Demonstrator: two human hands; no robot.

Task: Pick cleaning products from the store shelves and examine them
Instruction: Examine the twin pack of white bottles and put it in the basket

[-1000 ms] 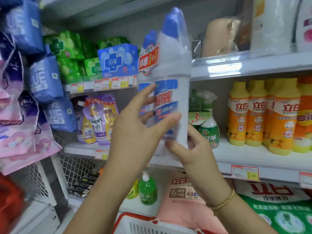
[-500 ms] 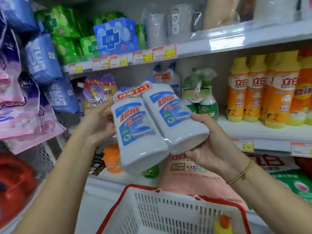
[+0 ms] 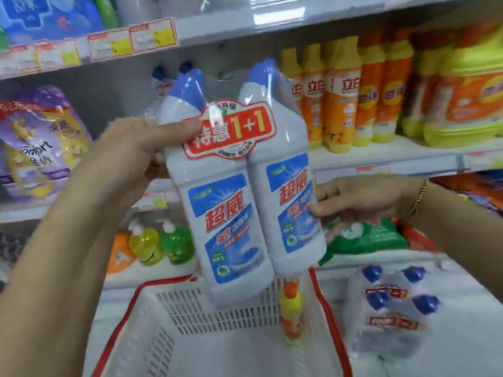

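Holding: the twin pack [image 3: 239, 191] of white, blue-capped cleaner bottles was off the shelf, near upright with a slight tilt, at mid-view.
Left hand: the left hand [image 3: 136, 148] was clamped on the pack's upper part from nine o'clock, with the thumb laid across the front beside the red tag [image 3: 231, 131] and the fingers hidden behind.
Right hand: the right hand [image 3: 353, 197] sat at three o'clock of the pack, thumb and fingertips closed lightly on the right bottle's flank.
Labels: both front labels faced the camera, so the examining looked to be under way.
Basket: the basket [image 3: 130, 322] lay at six o'clock, below the pack and apart from it; a yellow bottle [image 3: 291, 314] with an orange cap stood inside at its far right.
Shelf stock: a second pack [image 3: 168, 77] stood at eleven o'clock, orange dish-soap bottles [image 3: 340, 99] at two o'clock, wrapped packs [image 3: 392, 308] at four o'clock, and pump bottles [image 3: 160, 243] at eight o'clock.
Done: one product was picked and held up for reading; the bottle in the basket suggested another had already been chosen.
Left: probably finishing the look, deciding between basket and shelf, then the untouched stock around.
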